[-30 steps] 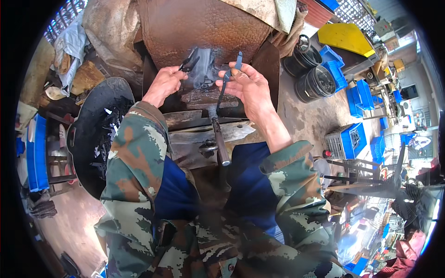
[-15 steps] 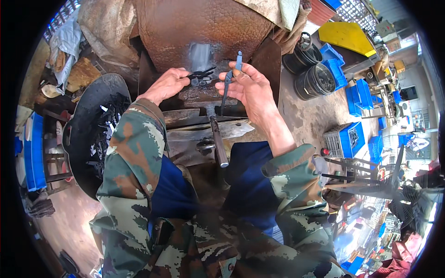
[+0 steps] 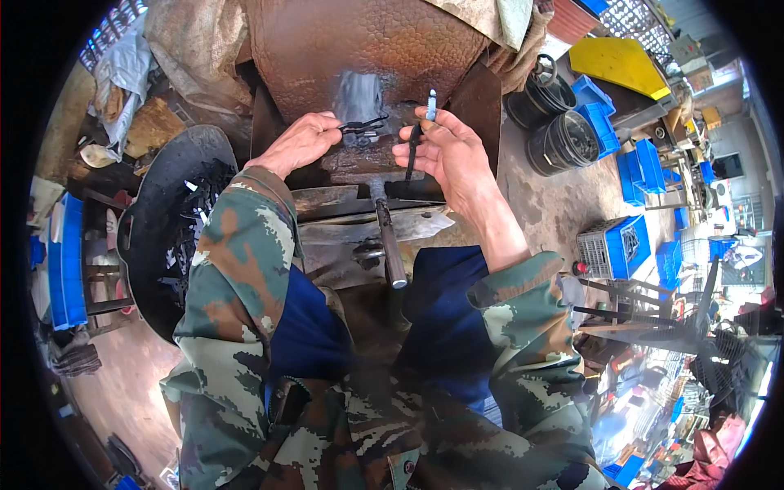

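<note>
My left hand (image 3: 300, 144) reaches in from the left, its fingers pinched on a few thin dark metal pieces (image 3: 364, 126) whose tips point right. To its right, my right hand (image 3: 457, 160) is raised palm-up, thumb and fingers closed on one slim dark metal piece (image 3: 414, 153) with a bright upper end and a narrow lower arm; its exact kind I cannot tell. Between and beyond both hands shows a blurred pale grey patch (image 3: 359, 94), perhaps a turning wheel, set in a rusty brown metal housing (image 3: 367, 37). The hands are apart.
A metal rod (image 3: 389, 245) juts toward me below the hands. At left stands a large black pan (image 3: 143, 261) with many dark metal pieces. Black buckets (image 3: 562, 143), a yellow panel (image 3: 616, 67), a blue-and-grey crate (image 3: 606, 249) and a fan (image 3: 710, 343) are on the right.
The piece in my right hand has turned slightly, its upper end now looking brighter. The whole view has shifted a little; both hands keep their holds.
</note>
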The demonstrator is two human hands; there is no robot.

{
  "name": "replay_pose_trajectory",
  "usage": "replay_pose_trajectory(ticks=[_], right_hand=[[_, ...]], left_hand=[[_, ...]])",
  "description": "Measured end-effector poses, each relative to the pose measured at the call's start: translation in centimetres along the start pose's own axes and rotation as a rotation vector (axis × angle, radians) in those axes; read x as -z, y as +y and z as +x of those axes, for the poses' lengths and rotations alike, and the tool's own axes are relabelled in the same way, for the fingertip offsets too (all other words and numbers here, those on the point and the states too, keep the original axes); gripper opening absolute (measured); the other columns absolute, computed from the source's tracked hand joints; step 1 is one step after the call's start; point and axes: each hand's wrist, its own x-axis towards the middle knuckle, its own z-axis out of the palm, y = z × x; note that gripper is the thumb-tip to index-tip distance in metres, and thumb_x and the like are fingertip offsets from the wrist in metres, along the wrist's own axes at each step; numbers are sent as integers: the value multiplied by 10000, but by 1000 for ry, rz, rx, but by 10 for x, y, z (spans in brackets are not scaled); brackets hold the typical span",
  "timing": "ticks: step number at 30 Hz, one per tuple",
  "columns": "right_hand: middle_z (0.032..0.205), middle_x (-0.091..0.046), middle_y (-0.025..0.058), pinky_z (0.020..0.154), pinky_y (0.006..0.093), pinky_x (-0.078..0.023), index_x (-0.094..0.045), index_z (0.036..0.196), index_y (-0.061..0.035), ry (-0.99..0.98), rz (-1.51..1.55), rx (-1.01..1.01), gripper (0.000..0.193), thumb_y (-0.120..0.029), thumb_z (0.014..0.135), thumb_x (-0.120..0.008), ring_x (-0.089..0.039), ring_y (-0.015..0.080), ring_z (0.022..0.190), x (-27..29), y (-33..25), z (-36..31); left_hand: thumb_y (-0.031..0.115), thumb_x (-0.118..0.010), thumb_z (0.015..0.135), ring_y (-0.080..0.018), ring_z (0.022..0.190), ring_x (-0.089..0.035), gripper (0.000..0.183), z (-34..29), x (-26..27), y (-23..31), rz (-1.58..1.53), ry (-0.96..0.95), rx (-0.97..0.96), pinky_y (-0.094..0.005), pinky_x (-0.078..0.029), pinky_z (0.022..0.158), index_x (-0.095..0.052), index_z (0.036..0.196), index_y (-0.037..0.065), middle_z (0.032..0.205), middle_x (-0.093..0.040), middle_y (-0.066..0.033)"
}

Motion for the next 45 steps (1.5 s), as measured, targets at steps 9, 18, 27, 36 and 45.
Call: replay_pose_trajectory(ticks=[9, 18, 27, 36, 45], right_hand=[[916, -606, 76, 641, 302, -546, -492, 1248, -14, 20, -38, -13, 281, -95, 979, -516, -615, 151, 699, 8, 2, 0], [852, -580, 45, 572, 292, -512, -508, 1228, -22, 33, -22, 2, 281, -129, 973, -561, -574, 123, 642, 16, 4, -2], [803, -566, 26, 552, 286, -498, -537, 1184, -26, 51, 2, 11, 248, -126, 961, -585, -559, 115, 612, 13, 3, -1], [716, -511, -9, 500, 263, -435, -591, 1058, -25, 79, 32, 71, 139, -115, 954, -577, -474, 84, 541, 11, 3, 1], [679, -554, -20, 463, 234, -404, -662, 1102, -46, 41, -404, 203, 207, -172, 980, -552, -459, 55, 529, 12, 23, -27]], left_hand=[[134, -547, 850, -250, 846, -598, 293, -2, 11, 27, 143, -35, -4, -348, -454, 762, -675, 1042, -48, 896, -612, -118], [-19, -565, 836, -174, 826, -557, 311, -13, 5, 21, 193, 46, -129, -299, -443, 769, -693, 1117, 23, 895, -590, -74], [109, -592, 832, -261, 848, -584, 286, -5, 8, 8, 8, 52, -53, -361, -458, 799, -699, 1085, 27, 901, -612, -117], [130, -534, 890, -203, 817, -583, 267, -11, 11, 32, 244, 84, -4, -334, -464, 754, -648, 1053, -48, 932, -637, -95], [216, -501, 979, -158, 774, -595, 286, -17, 23, 23, 106, 182, 215, -305, -496, 714, -576, 1064, -46, 944, -650, -73]])
